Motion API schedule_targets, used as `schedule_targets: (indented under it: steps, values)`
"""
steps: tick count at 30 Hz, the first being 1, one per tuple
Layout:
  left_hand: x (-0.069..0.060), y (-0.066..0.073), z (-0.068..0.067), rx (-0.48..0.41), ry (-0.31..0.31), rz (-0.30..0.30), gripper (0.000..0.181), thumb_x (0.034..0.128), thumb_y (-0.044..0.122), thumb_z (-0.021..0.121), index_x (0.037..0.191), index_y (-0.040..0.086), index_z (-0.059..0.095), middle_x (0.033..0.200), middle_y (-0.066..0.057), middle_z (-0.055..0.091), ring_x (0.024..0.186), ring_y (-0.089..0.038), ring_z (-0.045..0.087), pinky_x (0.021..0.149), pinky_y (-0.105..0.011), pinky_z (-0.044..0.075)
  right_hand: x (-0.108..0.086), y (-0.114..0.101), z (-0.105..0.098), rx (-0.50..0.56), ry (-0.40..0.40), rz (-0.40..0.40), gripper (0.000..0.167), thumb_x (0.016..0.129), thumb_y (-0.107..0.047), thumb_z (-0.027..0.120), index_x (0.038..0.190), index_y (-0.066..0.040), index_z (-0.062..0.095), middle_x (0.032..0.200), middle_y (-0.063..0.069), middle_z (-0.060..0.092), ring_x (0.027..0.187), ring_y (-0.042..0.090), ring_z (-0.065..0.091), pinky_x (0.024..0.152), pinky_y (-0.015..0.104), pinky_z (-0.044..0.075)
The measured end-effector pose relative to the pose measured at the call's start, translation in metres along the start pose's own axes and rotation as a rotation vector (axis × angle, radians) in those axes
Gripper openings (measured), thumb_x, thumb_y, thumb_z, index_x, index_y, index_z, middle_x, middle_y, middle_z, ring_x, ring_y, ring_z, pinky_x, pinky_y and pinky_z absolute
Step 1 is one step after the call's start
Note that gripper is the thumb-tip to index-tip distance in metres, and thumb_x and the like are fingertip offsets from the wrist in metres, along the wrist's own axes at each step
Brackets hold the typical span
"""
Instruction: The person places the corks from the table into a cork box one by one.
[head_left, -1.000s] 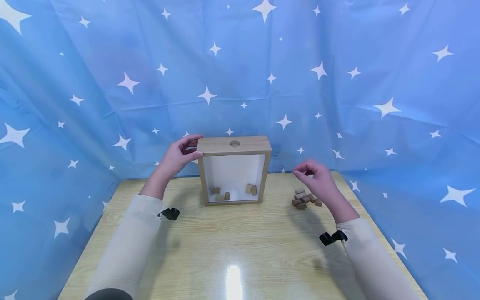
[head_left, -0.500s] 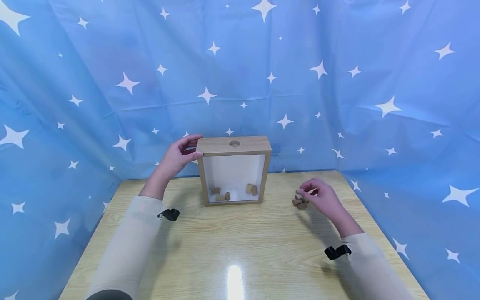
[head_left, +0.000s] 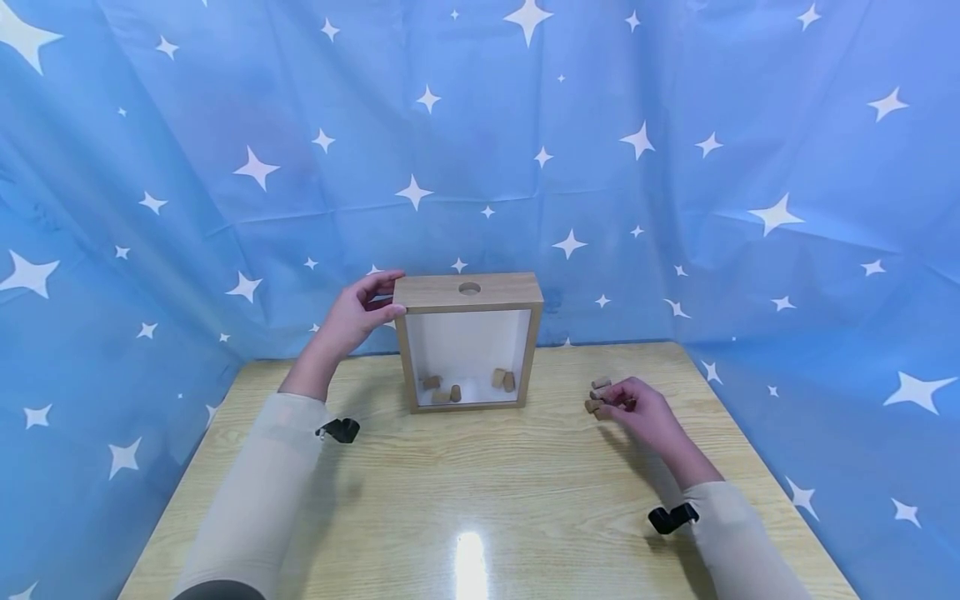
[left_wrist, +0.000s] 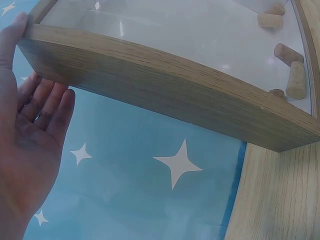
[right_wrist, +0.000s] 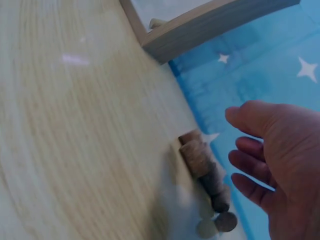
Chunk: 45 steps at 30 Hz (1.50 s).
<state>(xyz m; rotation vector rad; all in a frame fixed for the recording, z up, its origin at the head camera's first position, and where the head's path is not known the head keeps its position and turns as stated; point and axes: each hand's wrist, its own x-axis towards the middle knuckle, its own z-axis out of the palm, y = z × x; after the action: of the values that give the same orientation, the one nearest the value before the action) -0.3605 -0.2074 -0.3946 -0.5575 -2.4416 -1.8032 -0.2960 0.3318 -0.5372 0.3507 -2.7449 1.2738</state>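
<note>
A wooden shadow box [head_left: 506, 289] stands upright at the back of the table, with a round hole in its top and a see-through front. Several corks [head_left: 498, 378] lie inside at its bottom. My left hand [head_left: 352, 318] holds the box's upper left corner, thumb at the front and fingers behind. Right of the box is a small pile of loose corks [head_left: 602, 383]. At this pile is my right hand [head_left: 642, 410], partly hiding it. In the right wrist view its fingers [right_wrist: 250, 162] are loosely bent beside the corks [right_wrist: 197, 157], with no cork visible between thumb and fingers.
The light wood table [head_left: 420, 492] reaches to a blue star-patterned curtain [head_left: 480, 150] behind and on both sides. A black wrist strap piece [head_left: 672, 518] hangs at the right sleeve, another [head_left: 340, 430] at the left.
My right hand has come down from above the cork pile to the corks, then slightly lower and forward among them. The left hand and the box have stayed in place.
</note>
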Motion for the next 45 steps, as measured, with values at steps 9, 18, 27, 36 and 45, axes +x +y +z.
schedule_targets:
  steps: [9, 18, 27, 36, 45]
  values:
    - [0.000, -0.001, 0.000, -0.004, -0.002, 0.000, 0.068, 0.1028, 0.030, 0.084, 0.163, 0.015, 0.056, 0.152, -0.014, 0.058, 0.145, -0.036, 0.056, 0.122, -0.055, 0.047, -0.004, 0.015, 0.008, -0.063, -0.019, -0.026, 0.015, 0.101, -0.010, 0.083, 0.114, -0.004, 0.078, 0.113, 0.009, 0.069, 0.097, 0.020, 0.066, 0.080, 0.029, 0.058]
    - [0.001, -0.003, 0.001, 0.008, -0.001, 0.002, 0.065, 0.1030, 0.031, 0.083, 0.162, 0.021, 0.058, 0.153, -0.014, 0.058, 0.146, -0.035, 0.055, 0.122, -0.056, 0.048, -0.004, 0.014, 0.013, -0.122, -0.009, -0.076, 0.014, 0.099, -0.001, 0.083, 0.112, -0.001, 0.077, 0.111, 0.013, 0.068, 0.098, 0.026, 0.070, 0.082, 0.034, 0.061]
    - [-0.001, -0.002, 0.001, 0.004, 0.002, -0.002, 0.066, 0.1030, 0.031, 0.084, 0.163, 0.020, 0.057, 0.154, -0.014, 0.057, 0.146, -0.036, 0.055, 0.122, -0.056, 0.048, -0.006, 0.015, 0.015, -0.189, -0.037, -0.131, 0.018, 0.097, 0.003, 0.082, 0.114, -0.001, 0.078, 0.112, 0.012, 0.065, 0.101, 0.028, 0.065, 0.089, 0.048, 0.060]
    - [0.001, -0.003, 0.001, -0.003, -0.004, 0.006, 0.067, 0.1034, 0.031, 0.083, 0.163, 0.017, 0.056, 0.154, -0.014, 0.057, 0.146, -0.037, 0.054, 0.121, -0.056, 0.048, -0.005, 0.017, 0.017, -0.248, -0.071, -0.139, 0.013, 0.097, 0.004, 0.078, 0.103, -0.007, 0.073, 0.105, 0.009, 0.055, 0.092, 0.023, 0.051, 0.079, 0.039, 0.047]
    - [0.002, -0.003, 0.000, 0.001, -0.004, 0.006, 0.069, 0.1029, 0.033, 0.083, 0.164, 0.016, 0.055, 0.153, -0.014, 0.058, 0.146, -0.036, 0.056, 0.122, -0.056, 0.047, -0.004, 0.021, 0.017, -0.228, -0.049, -0.152, 0.018, 0.093, 0.003, 0.080, 0.098, -0.011, 0.071, 0.105, 0.007, 0.058, 0.092, 0.022, 0.052, 0.077, 0.036, 0.046]
